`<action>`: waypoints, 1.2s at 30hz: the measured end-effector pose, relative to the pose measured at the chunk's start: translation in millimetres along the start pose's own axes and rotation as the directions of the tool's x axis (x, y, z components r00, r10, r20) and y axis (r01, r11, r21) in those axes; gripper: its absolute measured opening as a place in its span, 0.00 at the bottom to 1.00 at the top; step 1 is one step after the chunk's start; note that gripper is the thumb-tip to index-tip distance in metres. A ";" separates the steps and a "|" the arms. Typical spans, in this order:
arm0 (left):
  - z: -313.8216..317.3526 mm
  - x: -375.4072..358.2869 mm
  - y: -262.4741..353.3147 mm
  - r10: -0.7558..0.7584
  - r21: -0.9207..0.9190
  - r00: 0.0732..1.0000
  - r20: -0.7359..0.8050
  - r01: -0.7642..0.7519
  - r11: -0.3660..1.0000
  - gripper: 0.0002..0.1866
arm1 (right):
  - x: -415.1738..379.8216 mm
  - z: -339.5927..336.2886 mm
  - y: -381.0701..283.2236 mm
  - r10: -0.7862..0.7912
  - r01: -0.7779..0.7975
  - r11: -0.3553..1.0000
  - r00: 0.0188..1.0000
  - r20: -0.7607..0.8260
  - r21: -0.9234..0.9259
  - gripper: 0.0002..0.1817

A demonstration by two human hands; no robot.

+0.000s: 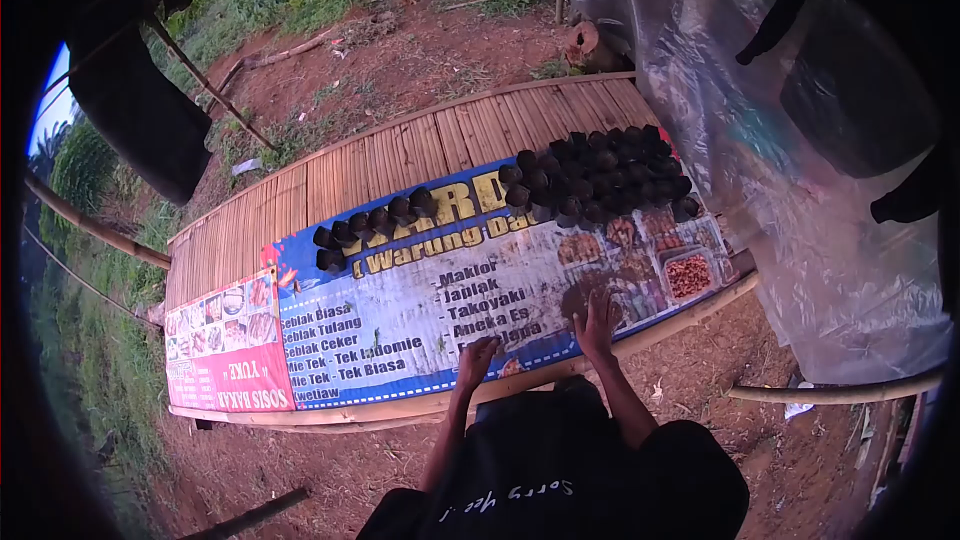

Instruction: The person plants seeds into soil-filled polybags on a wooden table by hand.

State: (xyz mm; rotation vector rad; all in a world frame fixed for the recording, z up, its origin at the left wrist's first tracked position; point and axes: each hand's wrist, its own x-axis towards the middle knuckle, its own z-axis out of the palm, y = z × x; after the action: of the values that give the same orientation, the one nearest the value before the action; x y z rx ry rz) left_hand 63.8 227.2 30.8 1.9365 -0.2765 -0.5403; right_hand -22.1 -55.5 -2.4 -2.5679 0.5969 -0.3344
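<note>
My left hand (477,362) is over the lower edge of the printed banner (370,340), its fingers curled together; whether anything is in them is too small to tell. My right hand (598,323) has its fingers spread, at a dark round patch of what looks like soil (590,302) on the banner. Beyond my hands, many small black pots or bags (600,175) stand packed together at the back right of the banner. A short row of similar black pots (372,224) stands further left.
The banner lies on a bamboo-slat table (400,147) with a pole along its near edge (690,315). Clear plastic sheeting (700,90) hangs at the right. Dark cloth (135,105) hangs at the upper left. Bare red soil and plants surround the table.
</note>
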 end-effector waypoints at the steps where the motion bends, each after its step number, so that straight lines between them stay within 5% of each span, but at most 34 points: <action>1: 13.0 1.0 2.1 -0.010 0.005 1.000 0.004 0.010 1.000 0.20 | 1.7 -7.3 18.7 0.050 -0.051 0.998 0.997 -0.058 -0.029 0.41; 5: 59.9 -2.5 24.6 -0.006 0.031 0.998 -0.062 0.008 0.999 0.18 | 17.2 -27.4 74.6 0.153 -0.154 0.988 0.988 -0.039 -0.031 0.41; 11: 122.4 3.7 46.2 0.022 0.019 0.991 -0.133 -0.019 1.000 0.14 | 57.8 -24.6 72.3 -0.012 0.017 0.998 0.997 -0.072 0.064 0.40; 14: 146.4 6.3 48.7 0.034 0.005 0.982 -0.188 -0.034 0.999 0.14 | 62.5 -17.3 51.6 -0.131 0.130 0.991 0.991 -0.011 -0.008 0.37; 17: 161.0 9.7 54.0 0.023 -0.005 0.972 -0.232 -0.024 1.000 0.15 | 55.0 -21.7 36.7 -0.339 0.328 0.938 0.935 0.101 0.108 0.33; 19: 167.7 13.0 59.4 0.064 0.030 0.950 -0.305 -0.057 0.998 0.14 | 49.0 -28.0 35.6 -0.591 0.559 0.805 0.785 0.186 0.197 0.30; 21: 169.8 16.4 65.6 0.051 0.068 0.964 -0.260 -0.035 0.997 0.18 | 46.9 -41.8 37.2 -0.647 0.606 0.761 0.737 0.197 0.232 0.28; 23: 175.8 22.7 70.9 0.129 0.152 0.957 -0.258 -0.091 0.984 0.23 | 49.2 -61.1 40.1 -0.538 0.325 0.802 0.758 0.369 0.501 0.27; 24: 177.3 28.1 67.2 0.131 0.188 0.974 -0.183 -0.096 0.978 0.30 | 53.7 -63.5 45.9 -0.530 0.323 0.806 0.766 0.363 0.496 0.27; 26: 188.9 40.4 62.6 0.187 0.262 0.970 -0.158 -0.141 0.955 0.31 | 70.3 -71.4 63.3 -0.438 0.329 0.791 0.893 0.100 0.516 0.29; 29: 203.6 57.5 69.9 0.293 0.350 0.955 -0.045 -0.260 0.900 0.35 | 111.4 -94.7 93.5 -0.213 0.227 0.903 0.974 -0.078 0.365 0.30; 31: 208.0 63.7 93.8 0.252 0.213 0.963 0.097 -0.268 0.940 0.35 | 138.8 -110.0 119.9 -0.110 0.179 0.932 0.968 -0.225 0.315 0.28; 33: 205.7 72.2 107.8 0.314 0.212 0.946 0.080 -0.324 0.922 0.34 | 164.9 -120.4 153.1 -0.018 0.128 0.952 0.931 -0.366 0.277 0.27; 35: 195.6 78.2 118.4 0.326 0.200 0.945 -0.020 -0.315 0.928 0.31 | 189.7 -117.7 196.4 0.433 -0.216 0.846 0.811 -0.393 0.487 0.23; 36: 191.5 82.1 111.6 0.304 0.184 0.947 -0.105 -0.281 0.942 0.28 | 199.8 -117.5 214.9 0.431 -0.213 0.850 0.808 -0.402 0.482 0.23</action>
State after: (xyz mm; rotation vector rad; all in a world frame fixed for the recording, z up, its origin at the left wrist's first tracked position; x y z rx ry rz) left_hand 47.4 -8.0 47.0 2.0350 -0.5297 -0.1950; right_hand 38.2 -365.3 14.9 -1.9079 1.0195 -0.9129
